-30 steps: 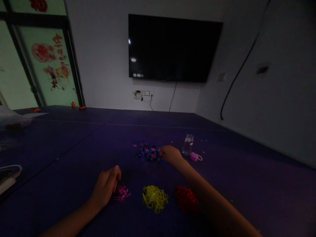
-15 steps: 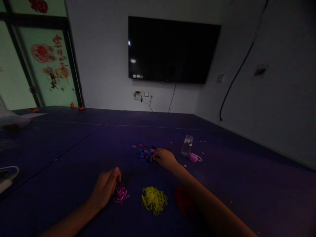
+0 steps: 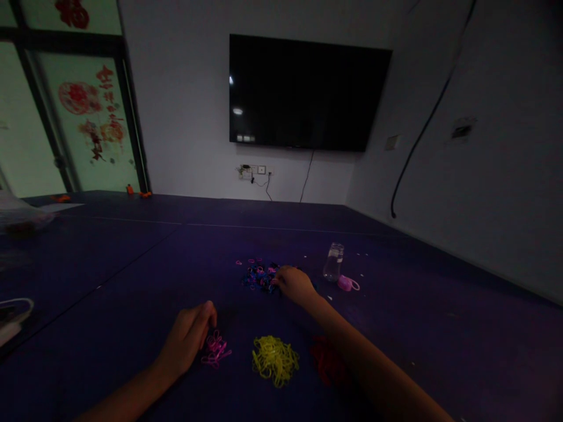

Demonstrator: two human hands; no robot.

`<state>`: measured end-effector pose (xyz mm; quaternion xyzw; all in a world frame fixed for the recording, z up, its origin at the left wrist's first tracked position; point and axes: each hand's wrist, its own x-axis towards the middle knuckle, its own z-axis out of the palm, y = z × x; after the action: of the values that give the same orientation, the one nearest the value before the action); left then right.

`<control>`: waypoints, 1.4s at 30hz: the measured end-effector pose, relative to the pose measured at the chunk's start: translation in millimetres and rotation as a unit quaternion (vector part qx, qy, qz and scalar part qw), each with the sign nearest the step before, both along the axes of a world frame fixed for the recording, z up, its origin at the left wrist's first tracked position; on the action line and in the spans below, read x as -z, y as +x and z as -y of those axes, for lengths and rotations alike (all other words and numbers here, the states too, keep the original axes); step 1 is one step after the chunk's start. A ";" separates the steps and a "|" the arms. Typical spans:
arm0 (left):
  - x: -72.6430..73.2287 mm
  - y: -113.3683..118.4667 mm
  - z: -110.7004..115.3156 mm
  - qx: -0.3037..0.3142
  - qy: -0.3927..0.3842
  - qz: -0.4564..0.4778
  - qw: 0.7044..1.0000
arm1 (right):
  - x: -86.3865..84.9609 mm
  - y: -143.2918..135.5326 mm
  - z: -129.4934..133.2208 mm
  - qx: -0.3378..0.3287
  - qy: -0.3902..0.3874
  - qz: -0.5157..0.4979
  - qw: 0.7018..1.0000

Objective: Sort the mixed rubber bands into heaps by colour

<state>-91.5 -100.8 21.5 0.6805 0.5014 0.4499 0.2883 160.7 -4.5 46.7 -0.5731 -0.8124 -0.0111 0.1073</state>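
My right hand [image 3: 296, 285] reaches into a mixed pile of blue, black and pink rubber bands [image 3: 260, 276], its thumb and fingers pinched on a rubber band at the pile's edge. Beside a small heap of pink rubber bands [image 3: 215, 349] rests my left hand [image 3: 189, 334], with curled, closed fingers; whatever may be inside them is hidden. Between the two forearms lies a larger heap of yellow rubber bands [image 3: 275, 358]. A heap of red rubber bands [image 3: 324, 358] sits partly under my right forearm, in shadow.
Past my right hand a clear bottle [image 3: 333, 264] stands without its cap; a pink cap with a loop [image 3: 345, 283] lies beside it. White scraps dot the dark blue-purple surface [image 3: 145, 281]. A white object with a cord [image 3: 13, 328] and a plastic bag [image 3: 21, 217] are at far left.
The view has tilted up slightly. Both hands keep nearly the same places, the right still at the mixed pile and the left by the pink heap.
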 end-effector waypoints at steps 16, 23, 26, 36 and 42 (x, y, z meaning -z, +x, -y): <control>4.2 -2.3 -2.7 0.010 0.001 -0.003 1.000 | 2.8 7.3 -5.7 0.016 -0.037 -0.028 0.999; 5.8 -2.9 -3.5 0.016 0.002 -0.007 1.000 | -1.6 10.4 -7.6 0.008 -0.017 -0.056 0.998; 7.1 -4.1 -4.0 0.020 0.005 -0.010 1.000 | 0.9 8.2 -8.1 -0.022 -0.002 -0.043 0.999; 3.5 -2.5 -3.1 0.014 0.007 -0.021 1.000 | -2.0 7.8 -5.4 0.002 -0.013 0.006 1.000; 2.0 -1.9 -1.5 0.005 0.006 -0.022 1.000 | -7.2 11.9 -4.5 0.044 0.004 -0.004 0.999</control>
<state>-93.4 -99.2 19.5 0.6946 0.5012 0.4363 0.2756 172.6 0.0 53.9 -0.6079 -0.7859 -0.0171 0.1122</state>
